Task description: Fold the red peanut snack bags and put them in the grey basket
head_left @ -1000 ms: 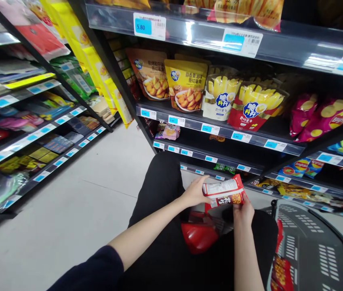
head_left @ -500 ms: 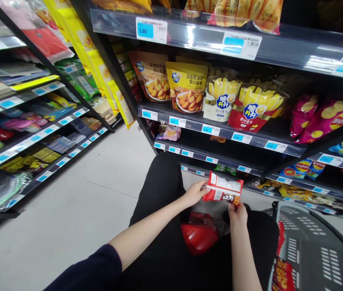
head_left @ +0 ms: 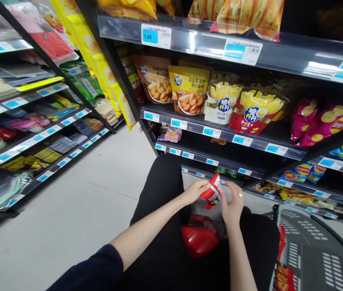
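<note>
A small red and white snack packet (head_left: pixel 213 191) is held edge-on between both hands, in front of the low shelves. My left hand (head_left: pixel 194 190) grips its left side with fingers and thumb. My right hand (head_left: pixel 232 204), with a ring on one finger, holds its right side, fingers spread along it. Both hands hover above my knees in black trousers (head_left: pixel 165 190). A red object (head_left: pixel 199 237) lies low between my legs, partly hidden.
A grey shopping basket (head_left: pixel 313 250) with red packets inside stands at lower right. Snack shelves (head_left: pixel 219 133) with yellow, red and pink bags and blue price tags rise ahead. Another shelf unit (head_left: pixel 32 133) lines the left. Grey floor (head_left: pixel 77 202) runs between them.
The packet has turned from flat and face-on to edge-on and risen slightly. My right hand moved up from under it to its right side.
</note>
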Available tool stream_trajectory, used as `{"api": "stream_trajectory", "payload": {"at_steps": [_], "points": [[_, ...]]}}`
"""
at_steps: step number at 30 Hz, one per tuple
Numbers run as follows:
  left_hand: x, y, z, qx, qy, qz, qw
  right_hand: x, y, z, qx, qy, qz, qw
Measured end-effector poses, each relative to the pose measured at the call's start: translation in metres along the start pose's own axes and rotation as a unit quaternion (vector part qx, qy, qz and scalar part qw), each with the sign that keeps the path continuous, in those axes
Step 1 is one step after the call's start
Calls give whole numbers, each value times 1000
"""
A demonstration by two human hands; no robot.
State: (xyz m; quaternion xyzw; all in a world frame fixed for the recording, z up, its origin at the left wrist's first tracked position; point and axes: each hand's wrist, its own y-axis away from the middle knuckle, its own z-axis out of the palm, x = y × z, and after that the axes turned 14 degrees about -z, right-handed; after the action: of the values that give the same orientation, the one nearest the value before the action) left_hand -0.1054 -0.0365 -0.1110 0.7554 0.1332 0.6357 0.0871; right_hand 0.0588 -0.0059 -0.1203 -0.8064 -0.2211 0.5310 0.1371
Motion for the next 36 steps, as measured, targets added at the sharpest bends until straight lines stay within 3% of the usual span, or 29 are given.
{"api": "stream_trajectory", "payload": {"at_steps": [2,3,9,13,16,22,26,33,36], "points": [[2,3,0,-44,16,-3,999,-14,-2,4,-78,24,-147,986],[3,4,-1,-65,28,-3,998,-18,-2,7,-87,34,-181,979],[7,10,-9,-160,37,24,986,-10,-3,6,-116,55,-198,972],[11,12,-12,-164,-19,39,985,-4,-5,-1,-132,30,-209,968],[13,13,-12,-166,-44,31,985,-5,-2,0,-127,41,-255,958],[16,11,-11,-147,-57,29,987,-6,5,8,-144,265,-367,880],[19,12,-14,-137,-81,34,987,-4,4,14,-173,313,-399,844],[20,11,-20,-147,-79,31,985,-6,12,23,-175,254,-341,888],[16,10,-20,-148,-73,29,986,-6,13,23,-189,256,-329,889]]}}
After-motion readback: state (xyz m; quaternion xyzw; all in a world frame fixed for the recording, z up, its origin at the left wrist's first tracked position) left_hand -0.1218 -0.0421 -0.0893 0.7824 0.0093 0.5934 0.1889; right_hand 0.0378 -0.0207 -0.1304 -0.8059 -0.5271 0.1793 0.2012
